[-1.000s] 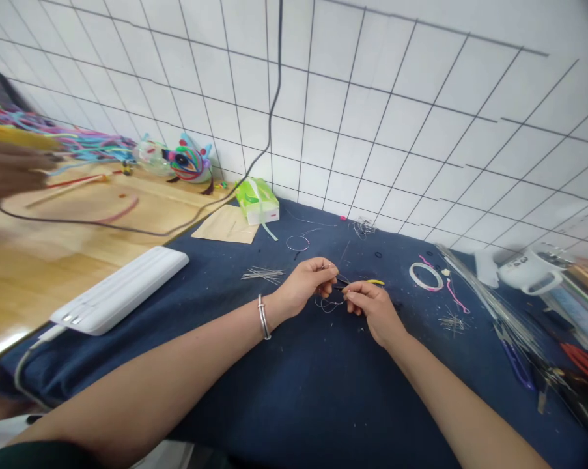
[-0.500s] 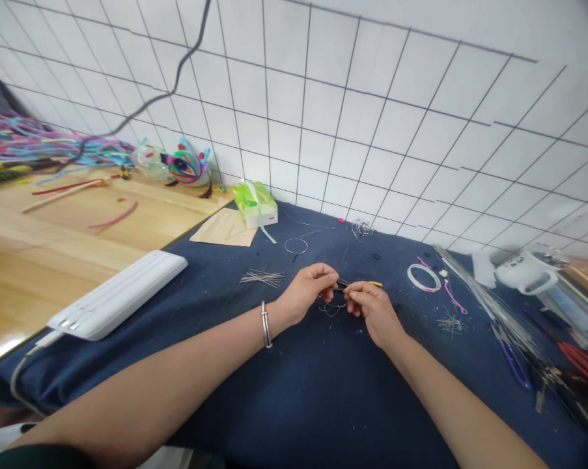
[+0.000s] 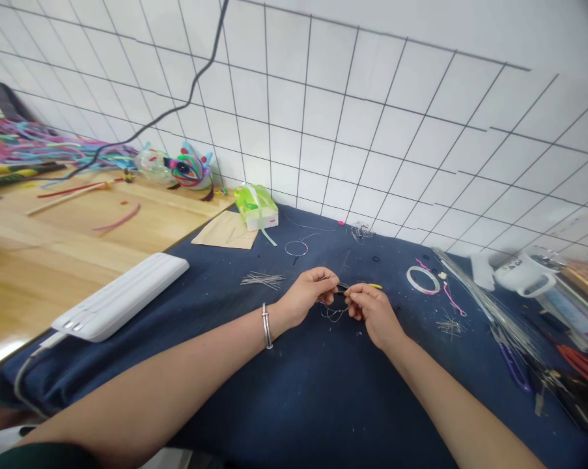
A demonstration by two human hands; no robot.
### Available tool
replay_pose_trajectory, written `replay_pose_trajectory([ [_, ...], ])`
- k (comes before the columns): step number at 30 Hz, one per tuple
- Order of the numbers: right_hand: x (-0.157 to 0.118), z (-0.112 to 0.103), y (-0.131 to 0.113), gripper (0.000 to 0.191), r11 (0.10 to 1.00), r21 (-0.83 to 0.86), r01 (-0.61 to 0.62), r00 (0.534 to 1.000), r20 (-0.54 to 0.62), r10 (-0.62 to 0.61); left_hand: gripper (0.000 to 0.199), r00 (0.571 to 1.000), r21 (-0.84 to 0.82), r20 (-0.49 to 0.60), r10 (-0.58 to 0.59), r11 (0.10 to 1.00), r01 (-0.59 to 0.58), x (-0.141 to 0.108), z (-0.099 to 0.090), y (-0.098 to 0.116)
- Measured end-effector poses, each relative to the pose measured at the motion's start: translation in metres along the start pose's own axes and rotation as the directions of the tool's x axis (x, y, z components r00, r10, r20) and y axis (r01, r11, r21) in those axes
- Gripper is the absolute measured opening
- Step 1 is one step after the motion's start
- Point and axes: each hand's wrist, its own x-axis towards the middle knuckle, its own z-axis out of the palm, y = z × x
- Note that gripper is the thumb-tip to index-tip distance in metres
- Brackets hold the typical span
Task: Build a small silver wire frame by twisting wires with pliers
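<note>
Near the middle of the dark blue cloth (image 3: 294, 397), my left hand (image 3: 310, 294) and my right hand (image 3: 373, 311) face each other, fingertips close together. Both are closed in a pinch on thin wire, which is hard to make out between them. A loose loop of fine wire (image 3: 333, 315) shows beneath the fingers. Behind my right hand a yellow tip (image 3: 376, 286) of some tool sticks out. Left of my left hand lies a bundle of short wires (image 3: 262, 280), and beyond it a thin wire ring (image 3: 296, 248).
A white power bank (image 3: 122, 296) with a cable lies left. Behind are a green tissue pack (image 3: 255, 207) and brown paper (image 3: 224, 229). At the right are a tape roll (image 3: 422, 279), long wires, purple-handled pliers (image 3: 514, 366) and a white mug (image 3: 525, 275).
The view has shifted slightly. Both hands keep nearly the same pose, with their fingertips a little closer together.
</note>
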Motion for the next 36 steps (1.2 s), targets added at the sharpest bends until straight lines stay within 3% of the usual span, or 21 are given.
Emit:
replay_pose_trajectory([
  [5, 0.001, -0.001, 0.001, 0.015, 0.997, 0.042, -0.062, 0.997, -0.031, 0.064, 0.024, 0.996, -0.113, 0.043, -0.075, 0.990, 0.079, 0.001, -0.005, 0.001],
  [12, 0.003, -0.003, 0.002, 0.019, 0.992, 0.098, -0.075, 0.992, -0.090, 0.084, 0.052, 0.973, -0.270, 0.103, -0.206, 0.936, 0.227, 0.008, -0.017, 0.002],
  [16, 0.004, -0.007, -0.003, 0.022, 0.989, 0.134, -0.059, 0.986, -0.147, 0.079, 0.058, 0.962, -0.343, 0.131, -0.240, 0.899, 0.272, 0.010, -0.018, 0.004],
  [23, 0.003, -0.007, -0.010, 0.024, 0.981, 0.192, -0.021, 0.974, -0.219, 0.064, 0.053, 0.962, -0.387, 0.156, -0.224, 0.882, 0.268, 0.004, -0.013, 0.009],
  [28, 0.002, -0.005, -0.009, 0.024, 0.976, 0.215, -0.023, 0.968, -0.238, 0.075, 0.028, 0.981, -0.321, 0.096, -0.167, 0.928, 0.189, 0.000, -0.010, 0.010],
  [36, 0.001, -0.003, -0.008, 0.026, 0.975, 0.221, -0.039, 0.970, -0.226, 0.090, 0.021, 0.990, -0.268, 0.031, -0.134, 0.954, 0.138, 0.002, -0.010, 0.004],
])
